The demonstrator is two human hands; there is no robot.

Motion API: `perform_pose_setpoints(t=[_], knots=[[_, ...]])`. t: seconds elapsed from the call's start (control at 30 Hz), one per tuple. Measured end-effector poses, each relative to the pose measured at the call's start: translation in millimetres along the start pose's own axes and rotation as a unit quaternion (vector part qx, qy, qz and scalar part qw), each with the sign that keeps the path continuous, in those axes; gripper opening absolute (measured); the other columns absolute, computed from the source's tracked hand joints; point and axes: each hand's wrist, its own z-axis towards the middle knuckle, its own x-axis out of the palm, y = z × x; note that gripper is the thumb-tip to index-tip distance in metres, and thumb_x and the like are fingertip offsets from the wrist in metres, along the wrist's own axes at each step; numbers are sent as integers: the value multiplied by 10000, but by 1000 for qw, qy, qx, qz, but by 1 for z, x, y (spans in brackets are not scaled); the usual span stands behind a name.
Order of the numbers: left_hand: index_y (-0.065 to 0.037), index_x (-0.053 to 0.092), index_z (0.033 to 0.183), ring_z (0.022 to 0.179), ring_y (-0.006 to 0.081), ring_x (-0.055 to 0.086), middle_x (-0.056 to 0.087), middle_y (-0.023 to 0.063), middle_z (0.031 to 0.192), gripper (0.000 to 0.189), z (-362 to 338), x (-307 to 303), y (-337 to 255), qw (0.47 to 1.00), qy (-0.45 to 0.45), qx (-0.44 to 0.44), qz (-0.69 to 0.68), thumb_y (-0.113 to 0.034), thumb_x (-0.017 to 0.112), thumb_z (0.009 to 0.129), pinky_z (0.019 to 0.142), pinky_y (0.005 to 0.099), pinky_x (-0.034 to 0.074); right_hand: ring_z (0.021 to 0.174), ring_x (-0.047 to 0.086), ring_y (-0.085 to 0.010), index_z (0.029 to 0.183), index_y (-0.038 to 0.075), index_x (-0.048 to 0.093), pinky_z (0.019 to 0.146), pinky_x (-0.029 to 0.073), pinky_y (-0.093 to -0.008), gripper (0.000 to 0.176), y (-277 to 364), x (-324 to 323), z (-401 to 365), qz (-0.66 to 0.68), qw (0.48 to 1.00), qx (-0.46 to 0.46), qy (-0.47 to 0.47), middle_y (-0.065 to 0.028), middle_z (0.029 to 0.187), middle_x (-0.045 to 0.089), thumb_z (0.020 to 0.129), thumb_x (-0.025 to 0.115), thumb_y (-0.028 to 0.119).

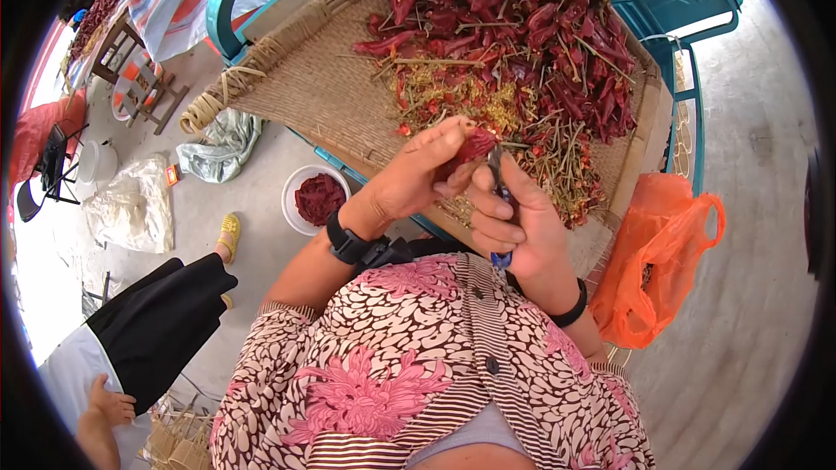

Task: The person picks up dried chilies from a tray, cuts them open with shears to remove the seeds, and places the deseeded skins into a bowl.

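Note:
My left hand (pixel 411 172) pinches a dried red chili pepper (pixel 475 146) by its body, its end pointing right. My right hand (pixel 528 213) is wrapped round a pair of scissors (pixel 496 164) with dark metal blades and a blue handle end. The blades touch or nearly touch the chili's end; the exact contact is too small to tell. Just beyond both hands, a large heap of dried red chilies (pixel 522 9) lies on a woven tray (pixel 305 74). Cut stems and bits (pixel 557 165) are scattered in front of the heap, with yellow seeds (pixel 488 100) among them.
A white bowl (pixel 292 209) of dark red chilies stands on the floor to the left. An orange plastic bag (pixel 662 252) hangs at the right. Plastic bags (pixel 222 148) lie on the floor. Another person (pixel 165 322) in a black skirt stands at lower left.

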Motion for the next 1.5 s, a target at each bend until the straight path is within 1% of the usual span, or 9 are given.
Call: perform_pose_setpoints(t=[0.2, 0.4, 0.6, 0.8, 0.9, 1.03, 1.13, 1.27, 1.5], knots=[[-107, 531, 1050, 570, 48, 332, 471, -37, 696, 183, -3, 2, -11, 994, 4, -8, 112, -279, 483, 1013, 522, 204, 276, 414, 301, -20, 955, 52, 554, 376, 237, -189, 380, 1, 13, -5, -123, 990, -44, -58, 50, 649, 420, 1022, 406, 395], [-121, 507, 1109, 608, 55, 303, 418, -42, 743, 155, -6, -10, 4, 999, 23, -19, -44, -240, 474, 1015, 520, 203, 255, 403, 261, -21, 971, 54, 524, 369, 212, -186, 441, -3, -3, 5, 80, 995, 27, 49, 60, 633, 366, 1023, 350, 455], [-151, 483, 960, 618, 57, 310, 376, -42, 746, 119, -5, 0, 4, 990, -14, -43, -131, -257, 479, 1014, 513, 210, 264, 404, 271, -28, 910, 50, 460, 354, 216, -200, 424, -8, -8, 8, 200, 971, 41, 122, 28, 638, 353, 1037, 317, 428], [-108, 452, 861, 605, 92, 367, 399, -17, 655, 298, 3, -4, 12, 986, 43, -36, -159, -371, 477, 998, 538, 232, 317, 390, 253, -29, 885, 73, 467, 349, 178, -208, 451, -10, -11, 12, 244, 948, 33, 201, 45, 610, 343, 1033, 287, 460], [-111, 429, 827, 590, 104, 361, 403, -20, 652, 324, 4, 4, 14, 972, 182, 46, -142, -384, 468, 999, 540, 246, 316, 388, 258, -35, 916, 64, 496, 353, 190, -213, 470, 14, -16, 10, 297, 913, -84, 265, 38, 608, 344, 1031, 285, 468], [-111, 406, 808, 595, 103, 352, 389, -24, 643, 347, -2, 10, -3, 995, 68, 36, -68, -394, 453, 1003, 548, 248, 297, 437, 303, -43, 1085, 39, 560, 419, 250, -208, 496, 9, 0, -7, -90, 983, -156, 17, 33, 633, 376, 1033, 296, 456], [-95, 443, 875, 605, 101, 343, 380, -23, 658, 318, -3, 5, -1, 998, 43, 18, -49, -382, 443, 1010, 553, 249, 292, 485, 311, -45, 1110, 42, 564, 464, 253, -197, 441, 8, -2, -4, -380, 879, -241, -159, 27, 669, 397, 1033, 344, 416], [-86, 473, 1009, 625, 98, 336, 372, -25, 684, 272, -3, 8, -2, 1000, -8, 19, -16, -355, 433, 1020, 561, 245, 293, 647, 496, -110, 1155, 2, 539, 582, 422, -259, 352, 11, -5, 0, -678, 640, -329, -153, -52, 837, 532, 979, 534, 307], [-106, 480, 1073, 634, 70, 344, 389, -45, 716, 203, -3, 5, -2, 992, -56, 29, 108, -300, 451, 1023, 570, 227, 298, 743, 618, -285, 1100, 31, 571, 619, 482, -345, 336, 14, 4, 3, -789, 477, -340, -187, -125, 973, 600, 946, 560, 329]])
